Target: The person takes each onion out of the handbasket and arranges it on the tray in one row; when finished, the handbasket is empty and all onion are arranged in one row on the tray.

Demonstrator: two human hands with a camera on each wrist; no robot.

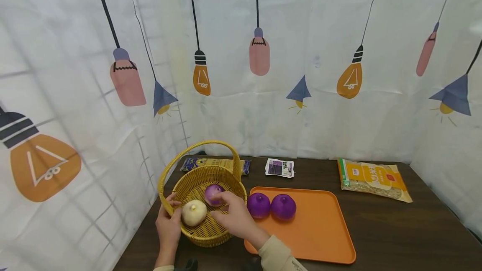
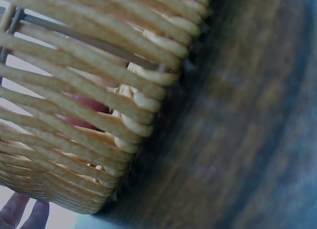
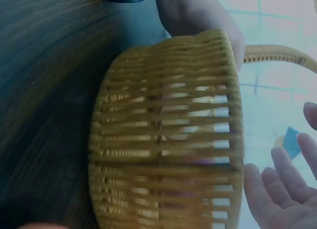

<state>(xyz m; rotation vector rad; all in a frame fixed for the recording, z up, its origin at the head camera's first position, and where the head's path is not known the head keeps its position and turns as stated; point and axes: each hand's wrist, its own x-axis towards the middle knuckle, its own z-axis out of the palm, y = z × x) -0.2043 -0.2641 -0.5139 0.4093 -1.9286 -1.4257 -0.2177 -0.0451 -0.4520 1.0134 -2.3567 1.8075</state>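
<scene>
A yellow wicker basket (image 1: 211, 237) with an arched handle stands at the left of the table. In it lie a white onion (image 1: 194, 213) and a purple onion (image 1: 214, 194). My left hand (image 1: 168, 225) grips the basket's left rim by the handle's foot; its fingertips (image 2: 37, 214) show at a corner of the left wrist view. Over the basket's right side reaches my right hand (image 1: 237, 216), near the purple onion. Its fingers (image 3: 285, 169) are spread and loosely bent above the rim, holding nothing. Two more purple onions (image 1: 258, 205) (image 1: 283, 207) sit side by side on an orange tray (image 1: 316, 229).
Behind the basket lies a long yellow-and-blue packet (image 1: 216, 162). A small white-and-purple packet (image 1: 279, 167) is at the back middle, and a bag of grain (image 1: 373, 180) at the back right. A printed curtain (image 1: 226, 124) surrounds the dark table (image 1: 403, 233).
</scene>
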